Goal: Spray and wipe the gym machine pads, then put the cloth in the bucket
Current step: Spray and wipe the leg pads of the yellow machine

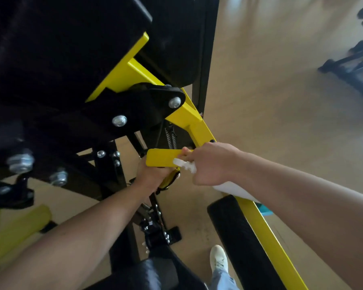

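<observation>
Tan floor (281, 101), spray bottle (236, 190) in right hand (212, 164)

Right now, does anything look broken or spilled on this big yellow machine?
Nothing stands out. The black roller pad looks whole and the floor shows no puddle. The right hand holds a white spray bottle; the left hand grips a yellow item I can't make out.

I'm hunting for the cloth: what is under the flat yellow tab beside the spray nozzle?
The left hand sits under the yellow tab, gripping a yellow item with a black edge. The hand covers most of it, so what it is cannot be told.
</observation>
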`<action>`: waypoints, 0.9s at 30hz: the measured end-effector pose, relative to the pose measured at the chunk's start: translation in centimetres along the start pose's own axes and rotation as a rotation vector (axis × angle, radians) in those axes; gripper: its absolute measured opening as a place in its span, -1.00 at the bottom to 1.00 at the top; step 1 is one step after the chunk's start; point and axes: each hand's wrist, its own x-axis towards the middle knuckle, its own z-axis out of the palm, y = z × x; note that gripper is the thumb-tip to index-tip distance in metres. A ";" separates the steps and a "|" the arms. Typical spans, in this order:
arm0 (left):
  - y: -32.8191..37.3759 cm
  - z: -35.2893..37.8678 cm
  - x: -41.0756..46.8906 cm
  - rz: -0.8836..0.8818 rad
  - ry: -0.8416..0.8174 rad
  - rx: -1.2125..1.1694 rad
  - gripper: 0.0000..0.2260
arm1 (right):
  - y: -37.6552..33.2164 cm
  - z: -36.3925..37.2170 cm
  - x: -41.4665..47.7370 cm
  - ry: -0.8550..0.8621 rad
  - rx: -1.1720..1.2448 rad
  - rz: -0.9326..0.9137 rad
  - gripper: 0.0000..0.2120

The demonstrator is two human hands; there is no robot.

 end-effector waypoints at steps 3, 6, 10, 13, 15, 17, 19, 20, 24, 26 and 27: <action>0.7 -0.9 -0.8 0.003 0.061 0.041 -0.65 | -0.3 -0.1 -0.2 0.022 0.014 0.015 -0.55; 1.5 -1.6 -2.0 -0.026 0.069 0.117 -0.68 | -0.8 -0.2 -0.8 0.004 -0.023 0.021 -0.54; 2.8 -2.3 -3.5 -0.070 0.071 0.171 -0.74 | -1.9 -0.5 -1.6 -0.025 -0.050 0.041 -0.54; 3.4 -3.1 -4.7 -0.167 0.060 0.121 -0.81 | -2.7 -0.4 -1.5 -0.026 -0.092 0.067 -0.48; 3.6 -4.2 -5.9 -0.241 0.021 0.005 -0.77 | -3.4 -0.1 -1.1 0.044 -0.144 0.073 -0.63; 3.4 -5.4 -7.3 -0.285 -0.014 -0.134 -0.74 | -4.9 0.3 -0.9 0.089 -0.219 0.048 -0.80; 3.2 -7.0 -8.7 -0.299 -0.006 -0.236 -0.81 | -6.9 0.5 -1.0 0.102 -0.279 -0.016 -0.86; 2.8 -7.9 -9.3 -0.306 0.018 -0.281 -0.84 | -8.0 0.6 -1.0 0.103 -0.294 -0.049 -0.86; 1.9 -11.7 -12.3 -0.353 0.082 -0.385 -0.80 | -12.1 0.4 -0.4 0.084 -0.284 -0.166 -0.86; 1.3 -13.6 -13.9 -0.383 0.129 -0.448 -0.82 | -14.2 0.3 -0.1 0.088 -0.265 -0.212 -0.88; 1.0 -14.5 -14.7 -0.395 0.152 -0.486 -0.85 | -15.3 0.4 0.0 0.089 -0.252 -0.238 -0.88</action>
